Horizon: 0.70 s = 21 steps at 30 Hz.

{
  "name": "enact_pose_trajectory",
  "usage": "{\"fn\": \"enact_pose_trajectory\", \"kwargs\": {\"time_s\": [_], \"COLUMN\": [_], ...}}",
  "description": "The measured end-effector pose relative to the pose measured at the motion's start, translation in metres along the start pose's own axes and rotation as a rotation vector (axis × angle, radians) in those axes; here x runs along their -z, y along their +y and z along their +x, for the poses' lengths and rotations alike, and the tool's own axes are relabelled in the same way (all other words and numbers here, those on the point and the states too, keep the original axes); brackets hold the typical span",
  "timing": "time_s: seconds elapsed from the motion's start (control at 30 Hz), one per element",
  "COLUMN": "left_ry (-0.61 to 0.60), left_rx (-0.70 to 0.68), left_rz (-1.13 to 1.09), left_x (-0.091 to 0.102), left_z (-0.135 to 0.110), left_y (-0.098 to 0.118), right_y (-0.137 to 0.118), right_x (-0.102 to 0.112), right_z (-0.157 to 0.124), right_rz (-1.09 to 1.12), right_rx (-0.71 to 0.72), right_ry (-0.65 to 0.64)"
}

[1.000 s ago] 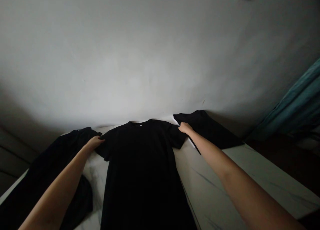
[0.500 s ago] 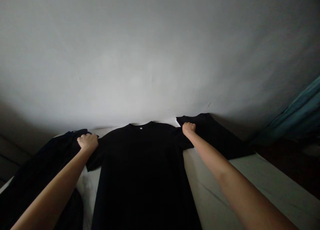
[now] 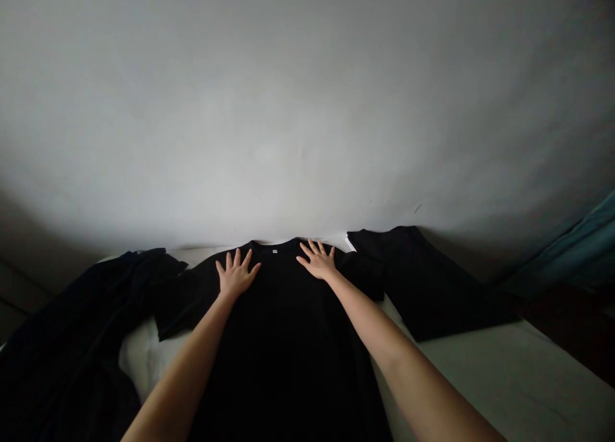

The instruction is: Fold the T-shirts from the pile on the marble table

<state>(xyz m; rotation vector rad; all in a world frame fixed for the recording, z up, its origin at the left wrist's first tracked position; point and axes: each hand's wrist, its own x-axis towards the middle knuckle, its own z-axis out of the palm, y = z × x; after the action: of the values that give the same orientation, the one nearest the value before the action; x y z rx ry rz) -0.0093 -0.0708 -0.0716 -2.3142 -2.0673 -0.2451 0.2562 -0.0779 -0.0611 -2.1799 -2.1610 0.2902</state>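
Note:
A black T-shirt point(image 3: 278, 339) lies spread out in front of me, its neckline at the far end against the wall and a small white label inside the collar. My left hand point(image 3: 235, 274) rests flat on its left shoulder area with fingers spread. On the right shoulder, just beside the neckline, my right hand point(image 3: 318, 260) also lies flat, fingers apart. Both sleeves stretch outward to the sides. The shirt's lower end runs out of view at the bottom, and my forearms cover parts of its edges.
To the left lies a heap of dark clothing point(image 3: 72, 327). Folded black cloth point(image 3: 432, 288) lies at the right, overlapping the sleeve's end. Beneath everything is a pale surface point(image 3: 500, 371). A grey wall point(image 3: 298, 109) rises behind; teal fabric point(image 3: 576, 250) hangs at far right.
Both hands have let go of the sleeves and moved inward to the shoulders, opening from closed grips to spread fingers. The view has shifted slightly.

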Motion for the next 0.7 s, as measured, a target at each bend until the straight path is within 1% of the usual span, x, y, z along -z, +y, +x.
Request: {"fn": "enact_pose_trajectory", "kwargs": {"time_s": [0.1, 0.43, 0.53, 0.6, 0.7], "left_ry": [-0.006, -0.025, -0.019, -0.018, -0.023], "left_rx": [0.025, 0.025, 0.029, 0.032, 0.039], "left_rz": [-0.004, 0.000, -0.007, -0.014, -0.026], "left_x": [0.003, 0.007, 0.006, 0.007, 0.014], "left_z": [0.000, -0.003, -0.004, -0.004, -0.005], "left_y": [-0.002, 0.003, 0.003, 0.004, 0.007], "right_y": [0.002, 0.001, 0.002, 0.000, -0.013], "right_x": [-0.003, -0.008, -0.006, -0.001, 0.010], "right_z": [0.000, 0.000, 0.000, 0.001, -0.004], "right_rz": [-0.004, -0.034, -0.046, -0.051, -0.074], "right_rx": [-0.024, -0.023, -0.029, -0.039, -0.090], "right_ry": [0.036, 0.056, 0.032, -0.006, -0.083]}}
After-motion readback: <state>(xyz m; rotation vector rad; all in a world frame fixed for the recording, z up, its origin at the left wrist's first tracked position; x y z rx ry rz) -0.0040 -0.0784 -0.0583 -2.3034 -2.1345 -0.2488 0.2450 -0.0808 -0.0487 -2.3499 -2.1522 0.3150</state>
